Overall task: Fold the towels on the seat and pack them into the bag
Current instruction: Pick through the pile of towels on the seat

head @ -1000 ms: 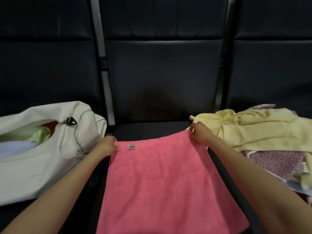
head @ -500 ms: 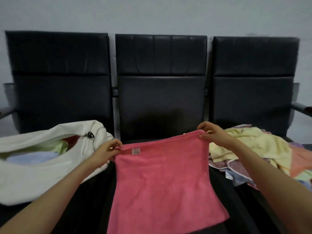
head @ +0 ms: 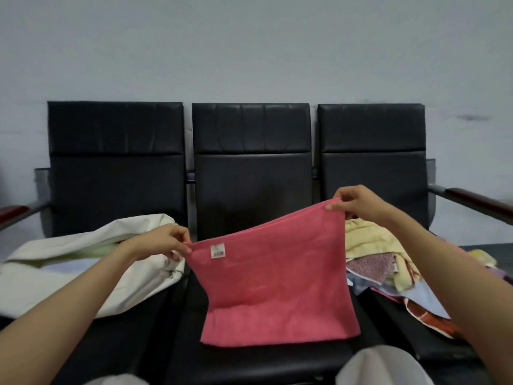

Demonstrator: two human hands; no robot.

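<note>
Terrycloth in a flat coral pink, the pink towel hangs doubled over the middle seat, its lower edge resting on the smooth black cushion and its upper edge lifted clear of it. The cloth is roughly square, with a soft nap and a shallow crease across its lower part. A small white label sits near its upper left corner. The left hand pinches that corner between thumb and fingertips, the other fingers curled in. The right hand pinches the upper right corner the same way and holds it higher, so the top edge slopes up toward the right.

Left of the pink towel, on the neighbouring seat, lies the bag, a slumped off-white sack of plain woven fabric; pale green and light blue cloth shows in its mouth. Right of the pink towel, on the third seat, is a loose pile of towels: a rumpled pale yellow one on top, a speckled mauve one under it, and light blue and red-orange pieces toward the front. Behind the pink towel stand three padded black backrests with a leather-like sheen.
</note>
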